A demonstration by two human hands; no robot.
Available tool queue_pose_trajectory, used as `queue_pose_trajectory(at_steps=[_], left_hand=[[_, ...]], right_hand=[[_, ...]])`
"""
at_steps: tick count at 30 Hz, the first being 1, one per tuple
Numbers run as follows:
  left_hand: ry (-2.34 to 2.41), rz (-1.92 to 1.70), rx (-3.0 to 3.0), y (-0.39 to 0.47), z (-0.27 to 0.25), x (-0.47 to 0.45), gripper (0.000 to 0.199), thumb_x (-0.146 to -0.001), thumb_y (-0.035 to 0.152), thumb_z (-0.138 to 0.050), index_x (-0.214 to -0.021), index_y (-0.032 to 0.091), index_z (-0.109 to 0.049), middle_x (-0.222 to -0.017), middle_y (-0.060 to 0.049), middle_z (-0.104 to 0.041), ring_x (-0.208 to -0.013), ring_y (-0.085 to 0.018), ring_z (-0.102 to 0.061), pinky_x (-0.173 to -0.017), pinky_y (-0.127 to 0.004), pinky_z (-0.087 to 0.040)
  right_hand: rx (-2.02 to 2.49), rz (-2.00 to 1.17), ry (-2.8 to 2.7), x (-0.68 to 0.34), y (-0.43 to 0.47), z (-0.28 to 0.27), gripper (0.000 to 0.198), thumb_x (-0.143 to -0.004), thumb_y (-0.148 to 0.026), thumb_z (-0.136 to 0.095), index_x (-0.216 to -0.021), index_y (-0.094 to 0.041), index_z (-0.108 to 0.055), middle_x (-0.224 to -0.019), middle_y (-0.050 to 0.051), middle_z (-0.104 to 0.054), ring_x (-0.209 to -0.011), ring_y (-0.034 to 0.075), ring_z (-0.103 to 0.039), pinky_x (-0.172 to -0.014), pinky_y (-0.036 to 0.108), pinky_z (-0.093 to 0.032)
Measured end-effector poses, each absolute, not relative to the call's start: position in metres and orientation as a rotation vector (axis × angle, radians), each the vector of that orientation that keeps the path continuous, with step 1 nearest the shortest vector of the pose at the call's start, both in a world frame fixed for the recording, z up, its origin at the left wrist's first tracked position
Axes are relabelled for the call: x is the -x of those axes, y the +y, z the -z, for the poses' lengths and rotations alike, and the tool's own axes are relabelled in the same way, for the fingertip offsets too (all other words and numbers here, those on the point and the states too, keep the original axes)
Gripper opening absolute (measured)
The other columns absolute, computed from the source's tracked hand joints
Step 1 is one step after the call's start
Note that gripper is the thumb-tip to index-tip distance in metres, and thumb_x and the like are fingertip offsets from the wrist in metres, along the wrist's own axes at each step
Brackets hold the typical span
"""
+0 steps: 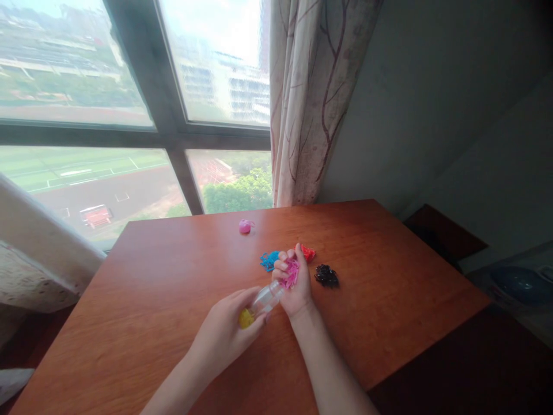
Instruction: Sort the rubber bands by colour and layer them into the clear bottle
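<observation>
My left hand is wrapped round a clear plastic bottle, tilted with its mouth at my right palm. Yellow pieces lie in the bottle's lower end. Palm up and fingers curled, my right hand cups a bunch of thin pink bands that look like small rubber bands. Just beyond it on the table are a blue pile, partly covered by my fingers, and a red pile. A black pile lies to its right.
A small rounded pink object, perhaps a cap, sits near the far edge of the wooden table. Behind the table are a window and a patterned curtain. A grey wall rises at the back right.
</observation>
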State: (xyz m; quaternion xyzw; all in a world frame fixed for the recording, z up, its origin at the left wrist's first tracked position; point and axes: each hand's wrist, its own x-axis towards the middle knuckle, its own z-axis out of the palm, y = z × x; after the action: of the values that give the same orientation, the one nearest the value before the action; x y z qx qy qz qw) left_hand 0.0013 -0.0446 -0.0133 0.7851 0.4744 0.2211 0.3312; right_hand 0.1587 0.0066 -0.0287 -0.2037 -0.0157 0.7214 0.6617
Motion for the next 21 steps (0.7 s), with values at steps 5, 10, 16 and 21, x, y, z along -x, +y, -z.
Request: queue_pose_trajectory(at_steps=[5,10,16,21], left_hand=[[1.237,-0.569,-2.039,-0.045,0.014,0.0,0.018,-0.086,0.029,-0.055,-0.098,0.02,-0.065,-0.086,-0.002,-0.07,-0.075,-0.018,-0.061,-0.07,-0.024,-0.044],[1.233,-0.542,-2.051,-0.045,0.013,0.0,0.017,-0.086,0.026,-0.054,-0.099,0.021,-0.064,-0.086,-0.001,-0.069,-0.076,-0.017,-0.061,-0.071,-0.024,-0.044],[1.274,-0.478,-2.154,-0.047,0.017,0.003,0.024,-0.087,0.028,-0.053,-0.108,0.021,-0.063,-0.095,-0.004,-0.069,-0.082,-0.02,-0.063,-0.074,-0.028,-0.047],[1.357,-0.444,-2.241,-0.046,0.021,0.003,0.031,-0.088,0.03,-0.051,-0.115,0.02,-0.061,-0.101,-0.008,-0.069,-0.089,-0.024,-0.066,-0.077,-0.032,-0.049]], right_hand=[[0.466,-1.63,-0.091,-0.157,0.006,0.029,0.043,-0.081,-0.044,-0.074,-0.063,-0.019,-0.045,-0.057,-0.009,-0.046,-0.041,0.001,-0.038,-0.036,0.01,-0.027],[0.511,-1.601,-0.123,-0.155,0.006,0.03,0.049,-0.077,-0.048,-0.077,-0.06,-0.019,-0.041,-0.051,-0.011,-0.042,-0.036,0.001,-0.029,-0.033,0.012,-0.019],[0.63,-1.476,-0.279,-0.15,0.008,0.033,0.054,-0.074,-0.056,-0.077,-0.059,-0.02,-0.04,-0.047,-0.011,-0.041,-0.035,0.002,-0.027,-0.034,0.016,-0.018],[0.773,-1.254,-0.41,-0.142,0.007,0.038,0.056,-0.076,-0.063,-0.07,-0.057,-0.02,-0.039,-0.047,-0.009,-0.041,-0.037,0.004,-0.033,-0.037,0.018,-0.022]])
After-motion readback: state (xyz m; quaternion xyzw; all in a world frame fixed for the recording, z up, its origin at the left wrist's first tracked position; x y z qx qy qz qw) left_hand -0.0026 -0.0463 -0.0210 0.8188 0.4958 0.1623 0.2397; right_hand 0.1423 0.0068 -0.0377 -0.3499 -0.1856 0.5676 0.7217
